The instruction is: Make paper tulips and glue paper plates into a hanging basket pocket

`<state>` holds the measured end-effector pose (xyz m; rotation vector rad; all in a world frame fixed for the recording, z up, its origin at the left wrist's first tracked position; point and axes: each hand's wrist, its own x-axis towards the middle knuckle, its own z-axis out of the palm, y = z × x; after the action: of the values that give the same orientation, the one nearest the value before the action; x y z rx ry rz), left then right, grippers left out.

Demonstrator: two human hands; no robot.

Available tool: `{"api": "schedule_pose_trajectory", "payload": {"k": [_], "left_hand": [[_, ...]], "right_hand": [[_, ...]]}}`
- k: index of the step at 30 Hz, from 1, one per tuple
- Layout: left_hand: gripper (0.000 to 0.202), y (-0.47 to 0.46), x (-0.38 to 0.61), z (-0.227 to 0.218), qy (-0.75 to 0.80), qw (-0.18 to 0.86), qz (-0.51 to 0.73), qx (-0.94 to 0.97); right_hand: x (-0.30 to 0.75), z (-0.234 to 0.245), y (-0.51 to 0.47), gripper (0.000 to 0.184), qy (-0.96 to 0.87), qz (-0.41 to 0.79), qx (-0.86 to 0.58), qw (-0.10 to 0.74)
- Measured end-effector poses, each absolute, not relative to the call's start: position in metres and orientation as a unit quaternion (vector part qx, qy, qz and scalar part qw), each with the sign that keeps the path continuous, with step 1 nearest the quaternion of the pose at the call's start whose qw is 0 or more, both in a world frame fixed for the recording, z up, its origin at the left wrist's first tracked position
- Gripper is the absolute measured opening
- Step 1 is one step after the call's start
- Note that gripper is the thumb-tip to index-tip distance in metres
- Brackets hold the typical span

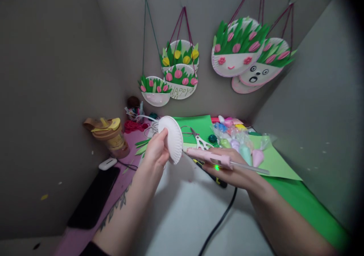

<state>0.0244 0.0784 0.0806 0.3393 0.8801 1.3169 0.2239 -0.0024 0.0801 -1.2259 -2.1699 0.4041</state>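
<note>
My left hand (157,149) pinches a white paper plate (174,138) with a ridged rim, held up edge-on over the table. From the right, my right hand (233,169) grips a pink glue gun (209,156) with a green light lit. Its nozzle points left at the plate's rim, touching it or very close; I cannot tell which. A clear glue stick (250,167) sticks out of the gun's back end. Below, a black cord (220,220) runs toward the front edge. Partly behind the right hand lies a black and yellow cutter (212,174).
White-handled scissors (200,140) and bagged coloured clay (239,140) lie behind the hands, near green paper (196,123). At left are a lidded cup (110,136), a white case (107,164) and a black phone (95,199). Decorated paper-plate baskets (237,51) hang on the back wall.
</note>
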Motion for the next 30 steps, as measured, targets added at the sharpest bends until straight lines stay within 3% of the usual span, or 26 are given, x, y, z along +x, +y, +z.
{"api": "schedule_pose_trajectory", "payload": {"k": [4, 11, 18, 24, 30], "left_hand": [[0.018, 0.0786, 0.0245, 0.0806, 0.388, 0.693, 0.587, 0.155], [0.017, 0.0778, 0.0256, 0.0798, 0.395, 0.686, 0.59, 0.158], [0.017, 0.0768, 0.0266, 0.0783, 0.381, 0.701, 0.58, 0.167], [0.017, 0.0783, 0.0259, 0.0771, 0.384, 0.704, 0.58, 0.142], [0.021, 0.075, 0.0257, 0.08, 0.377, 0.718, 0.567, 0.142]], "right_hand": [[0.224, 0.0796, -0.0014, 0.008, -0.807, 0.152, -0.461, 0.335], [0.2262, 0.085, -0.0013, 0.008, -0.835, 0.168, -0.448, 0.269], [0.2261, 0.0875, -0.0019, 0.012, -0.814, 0.171, -0.468, 0.299], [0.2262, 0.0884, -0.0014, 0.013, -0.832, 0.184, -0.47, 0.23], [0.2299, 0.0872, -0.0009, 0.015, -0.83, 0.155, -0.45, 0.29]]}}
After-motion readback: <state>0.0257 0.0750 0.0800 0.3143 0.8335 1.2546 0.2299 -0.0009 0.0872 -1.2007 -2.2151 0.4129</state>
